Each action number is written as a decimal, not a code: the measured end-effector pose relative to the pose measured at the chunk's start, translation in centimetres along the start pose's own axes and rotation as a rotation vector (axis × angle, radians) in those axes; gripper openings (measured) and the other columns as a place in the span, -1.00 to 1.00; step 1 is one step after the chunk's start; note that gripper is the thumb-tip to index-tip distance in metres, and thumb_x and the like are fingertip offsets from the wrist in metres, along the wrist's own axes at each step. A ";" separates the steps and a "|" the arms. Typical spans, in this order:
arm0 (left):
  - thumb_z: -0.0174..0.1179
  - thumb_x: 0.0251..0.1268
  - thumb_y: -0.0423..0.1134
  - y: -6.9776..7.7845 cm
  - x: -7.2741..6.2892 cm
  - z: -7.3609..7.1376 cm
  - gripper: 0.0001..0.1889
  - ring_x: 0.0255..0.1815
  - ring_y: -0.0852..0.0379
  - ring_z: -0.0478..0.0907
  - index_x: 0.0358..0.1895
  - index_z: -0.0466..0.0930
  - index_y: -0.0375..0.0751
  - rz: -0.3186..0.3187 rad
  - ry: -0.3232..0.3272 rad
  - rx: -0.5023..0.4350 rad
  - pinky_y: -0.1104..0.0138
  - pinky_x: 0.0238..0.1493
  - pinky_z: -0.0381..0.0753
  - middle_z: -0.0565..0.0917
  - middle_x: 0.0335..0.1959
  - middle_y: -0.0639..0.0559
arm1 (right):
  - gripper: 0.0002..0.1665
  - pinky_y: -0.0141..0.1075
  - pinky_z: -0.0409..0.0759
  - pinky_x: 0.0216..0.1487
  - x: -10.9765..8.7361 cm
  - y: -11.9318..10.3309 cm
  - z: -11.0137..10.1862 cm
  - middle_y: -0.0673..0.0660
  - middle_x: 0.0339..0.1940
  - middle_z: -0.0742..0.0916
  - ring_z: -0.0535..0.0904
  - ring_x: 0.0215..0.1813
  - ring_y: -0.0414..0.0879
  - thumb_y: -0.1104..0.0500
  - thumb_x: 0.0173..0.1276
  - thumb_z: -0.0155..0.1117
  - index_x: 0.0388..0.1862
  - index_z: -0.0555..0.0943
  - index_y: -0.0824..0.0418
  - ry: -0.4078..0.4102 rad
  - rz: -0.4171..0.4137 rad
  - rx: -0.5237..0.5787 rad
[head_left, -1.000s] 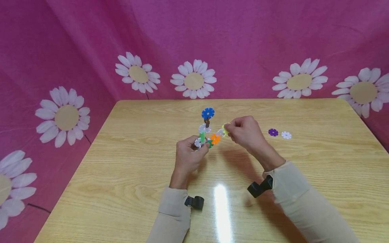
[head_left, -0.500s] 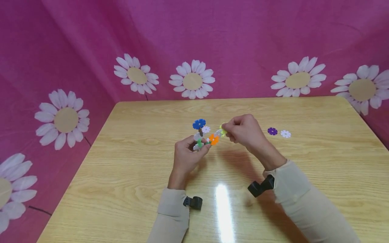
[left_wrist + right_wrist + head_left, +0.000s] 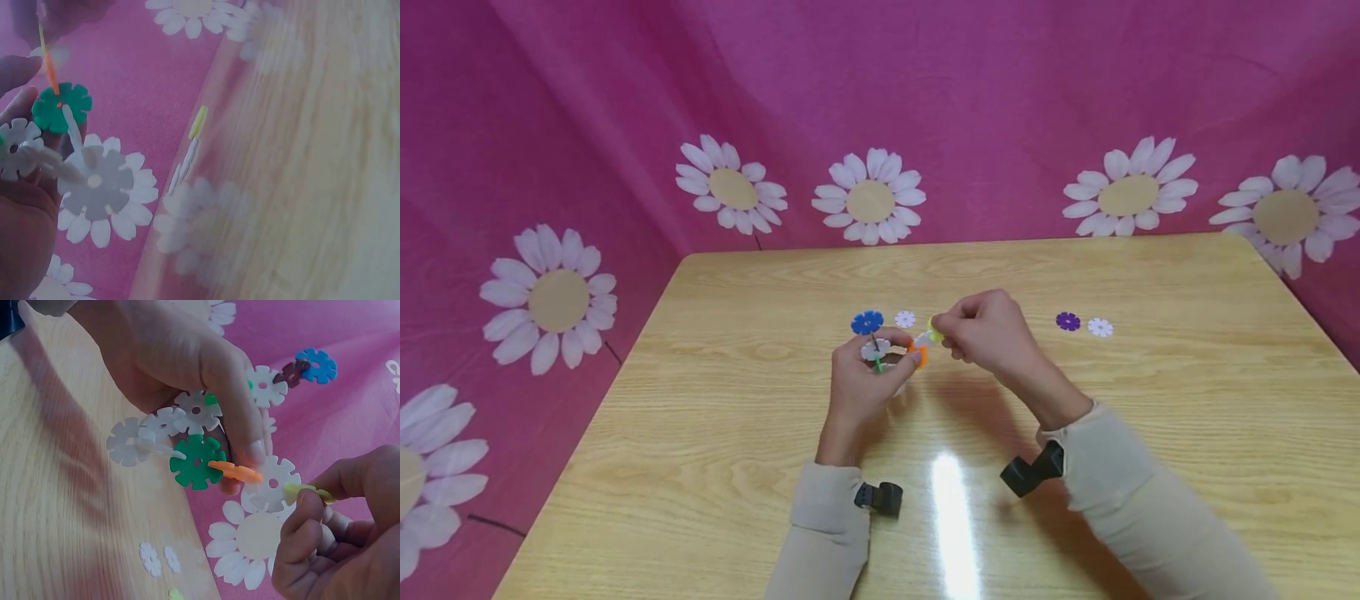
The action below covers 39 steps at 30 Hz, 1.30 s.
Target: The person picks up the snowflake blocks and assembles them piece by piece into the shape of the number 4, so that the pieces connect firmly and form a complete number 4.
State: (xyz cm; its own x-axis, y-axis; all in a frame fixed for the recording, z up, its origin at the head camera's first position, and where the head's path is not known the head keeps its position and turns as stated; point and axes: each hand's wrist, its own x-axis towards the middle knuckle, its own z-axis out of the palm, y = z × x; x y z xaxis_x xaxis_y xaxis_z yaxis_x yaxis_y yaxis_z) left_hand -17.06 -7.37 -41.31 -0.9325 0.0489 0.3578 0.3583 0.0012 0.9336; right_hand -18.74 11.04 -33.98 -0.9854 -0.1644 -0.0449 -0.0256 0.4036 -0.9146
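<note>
A pink cloth backdrop printed with white daisies rises behind a wood-grained table, where a person in beige sleeves works with both hands above the surface. The left hand is curled around a chain of slotted plastic discs, held above the tabletop. The right hand is closed in a pinch, thumb and forefinger on a yellow-green disc at one end, next to a white link and an orange disc. A blue disc tops the other end, beside a brown one. Loose on the table, a purple disc and a white disc lie side by side, right of the right hand.
</note>
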 end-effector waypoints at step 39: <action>0.42 0.21 -0.37 0.4 -0.1 -3.4 -0.91 -0.18 0.04 0.65 -0.26 0.75 -0.29 -0.038 0.050 0.109 0.24 -0.10 0.66 0.72 -0.20 -0.03 | -0.78 -0.22 0.51 -0.31 3.3 3.2 0.2 0.15 -0.33 0.72 0.54 -0.28 0.00 0.16 0.40 0.32 -0.18 0.72 0.32 -0.041 -0.117 -0.263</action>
State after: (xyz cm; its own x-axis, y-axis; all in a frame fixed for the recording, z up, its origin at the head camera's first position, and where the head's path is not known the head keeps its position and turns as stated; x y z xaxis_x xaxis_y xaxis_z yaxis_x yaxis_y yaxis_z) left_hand -16.99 -10.77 -40.86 -0.9457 -0.0032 0.3249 0.3226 0.1108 0.9400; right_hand -22.07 11.62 -37.12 -0.9657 -0.2575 0.0340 -0.1869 0.5981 -0.7793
